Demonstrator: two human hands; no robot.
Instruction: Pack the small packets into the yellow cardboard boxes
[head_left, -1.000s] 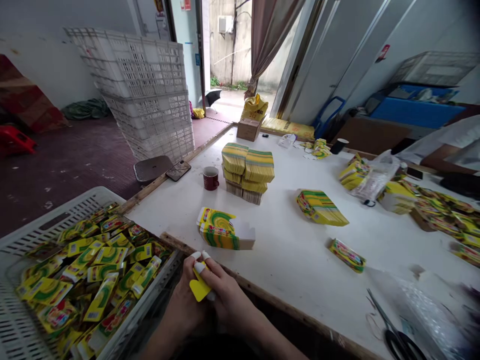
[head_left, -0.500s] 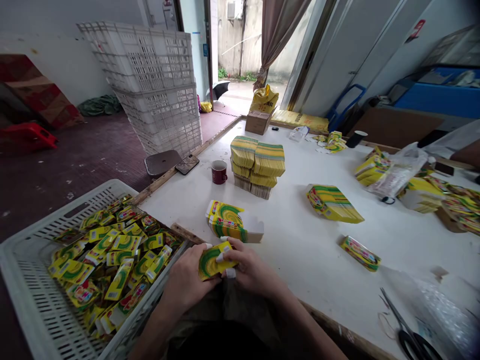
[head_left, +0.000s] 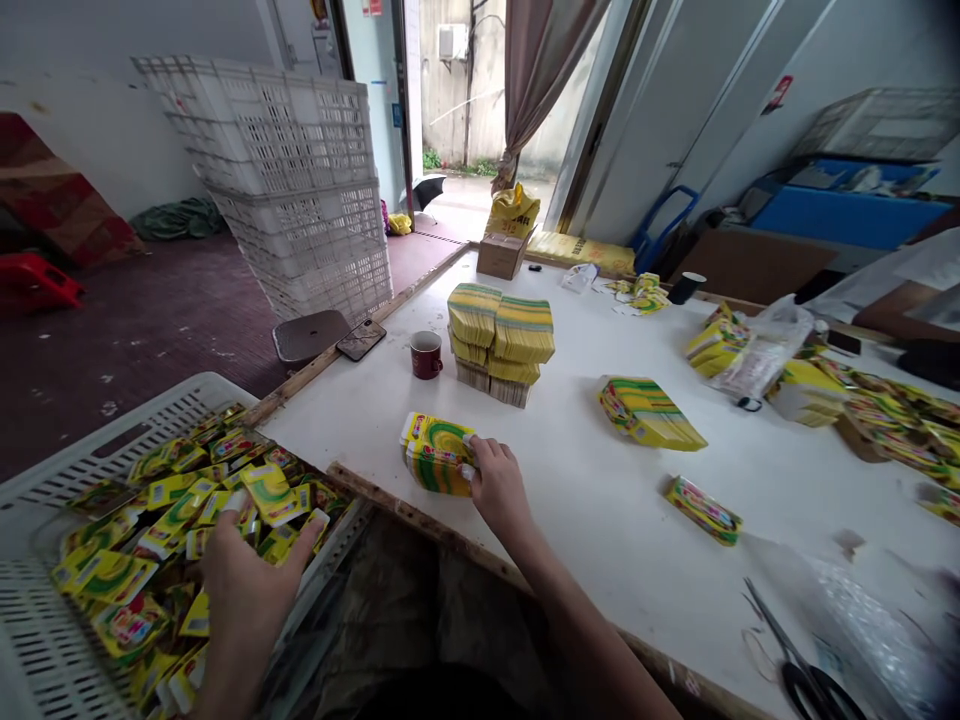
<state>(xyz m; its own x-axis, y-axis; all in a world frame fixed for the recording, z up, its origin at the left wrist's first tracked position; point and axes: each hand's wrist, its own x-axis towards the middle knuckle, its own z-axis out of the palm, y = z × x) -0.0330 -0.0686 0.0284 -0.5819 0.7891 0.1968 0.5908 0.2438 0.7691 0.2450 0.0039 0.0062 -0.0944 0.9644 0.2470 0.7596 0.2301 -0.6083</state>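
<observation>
Over the crate on my left, my left hand (head_left: 251, 570) is open, its thumb and fingers spread wide. A small yellow-green box (head_left: 271, 493) is just beyond its fingertips, above or on the pile; I cannot tell if they touch. My right hand (head_left: 501, 488) pinches the right end of a short stack of flat yellow-green cartons (head_left: 436, 452) on the table. How many cartons it grips is hidden. White covers sit on some fingertips. The white plastic crate (head_left: 37, 600) holds many small yellow boxes.
Behind the cartons stand a dark red mug (head_left: 426, 358) and a tall carton stack (head_left: 499, 340). A phone (head_left: 361, 340) lies at the table's left edge. More cartons (head_left: 651, 412), a filled box (head_left: 703, 510) and black scissors (head_left: 795, 660) are to the right. A person's arm (head_left: 892, 300) shows far right.
The small box has left both hands and is now over the crate. My left hand moved left and opened. My right hand moved forward onto the carton stack.
</observation>
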